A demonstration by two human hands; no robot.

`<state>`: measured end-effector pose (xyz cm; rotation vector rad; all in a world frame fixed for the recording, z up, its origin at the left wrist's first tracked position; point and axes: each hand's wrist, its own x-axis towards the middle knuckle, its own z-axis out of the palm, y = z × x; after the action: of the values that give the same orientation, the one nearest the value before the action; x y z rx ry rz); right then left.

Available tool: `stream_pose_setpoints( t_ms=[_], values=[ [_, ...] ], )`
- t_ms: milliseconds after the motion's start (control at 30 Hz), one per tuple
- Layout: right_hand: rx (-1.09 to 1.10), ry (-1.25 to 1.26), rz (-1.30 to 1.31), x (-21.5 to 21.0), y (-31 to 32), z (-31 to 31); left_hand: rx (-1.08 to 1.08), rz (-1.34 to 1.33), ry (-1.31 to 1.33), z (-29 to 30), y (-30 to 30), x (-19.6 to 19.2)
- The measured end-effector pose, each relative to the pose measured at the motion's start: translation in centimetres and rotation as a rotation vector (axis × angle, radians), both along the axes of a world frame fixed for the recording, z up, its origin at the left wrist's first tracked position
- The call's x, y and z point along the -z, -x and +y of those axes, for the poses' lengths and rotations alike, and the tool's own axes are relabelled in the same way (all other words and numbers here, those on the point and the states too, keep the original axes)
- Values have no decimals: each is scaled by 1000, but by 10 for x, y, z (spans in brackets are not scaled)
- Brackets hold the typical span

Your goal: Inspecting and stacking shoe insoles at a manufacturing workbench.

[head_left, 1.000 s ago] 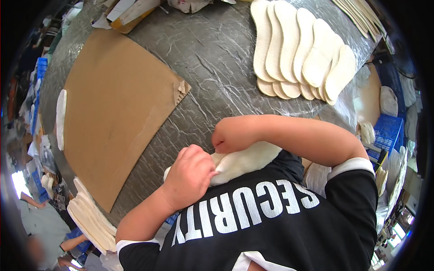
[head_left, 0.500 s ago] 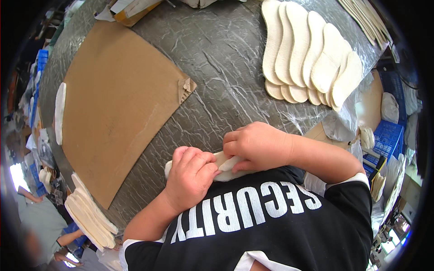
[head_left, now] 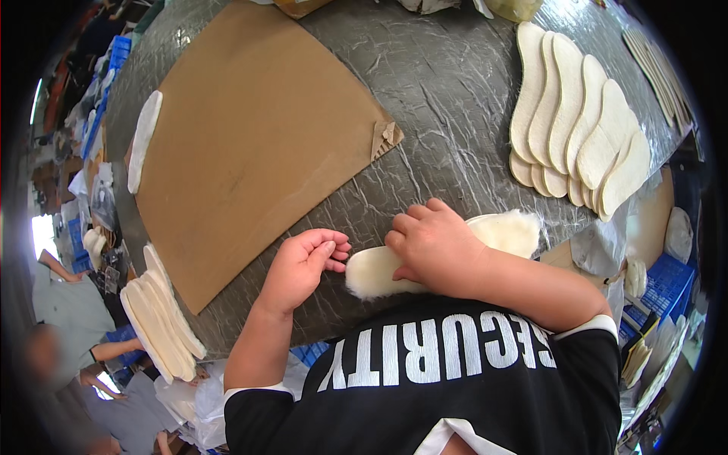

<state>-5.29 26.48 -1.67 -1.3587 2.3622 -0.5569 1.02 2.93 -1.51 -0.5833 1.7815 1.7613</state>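
Observation:
A fleecy cream insole [head_left: 371,271] lies at the table's near edge, in front of my chest. My right hand [head_left: 436,246] lies over its middle, thumb on the near side and fingers curled over the far side, gripping it. Past that hand, the fluffy end [head_left: 516,231] sticks out to the right, with a thin pale edge along its far side. My left hand [head_left: 303,265] is just off the insole's left end, fingers loosely bent and partly apart, with nothing visible in them.
A brown cardboard sheet [head_left: 250,144] covers the table's left, a white insole [head_left: 144,144] at its far-left edge. Fanned insoles [head_left: 569,106] lie at the right; more insoles [head_left: 163,326] stack at the lower left. Co-workers [head_left: 72,311] are beyond the left side.
My left hand has come off the insole and moved slightly left. The insole now lies stretched out with its fleecy side showing, under my right hand. The whole view has shifted.

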Motion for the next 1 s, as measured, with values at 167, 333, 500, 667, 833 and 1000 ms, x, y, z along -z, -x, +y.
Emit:
stream_pose_setpoints(
  t_ms=[167,333,500,667,833,1000],
  values=[
    [15,-66,-86,5,-12,-1,-45,-134,-274,-4,-4,4],
    [68,-30,-244,-6,-18,9,198,-269,-247,9,1,3],
    [74,-31,-333,-12,-22,15,307,-260,-137,22,6,-2],
    [66,189,-190,-10,-28,19,567,-85,55,35,18,-3],
    [-126,335,-224,-8,-23,23,820,158,345,47,28,0],
    [-154,524,-371,-1,-12,38,764,94,289,54,37,-1]
  ],
)
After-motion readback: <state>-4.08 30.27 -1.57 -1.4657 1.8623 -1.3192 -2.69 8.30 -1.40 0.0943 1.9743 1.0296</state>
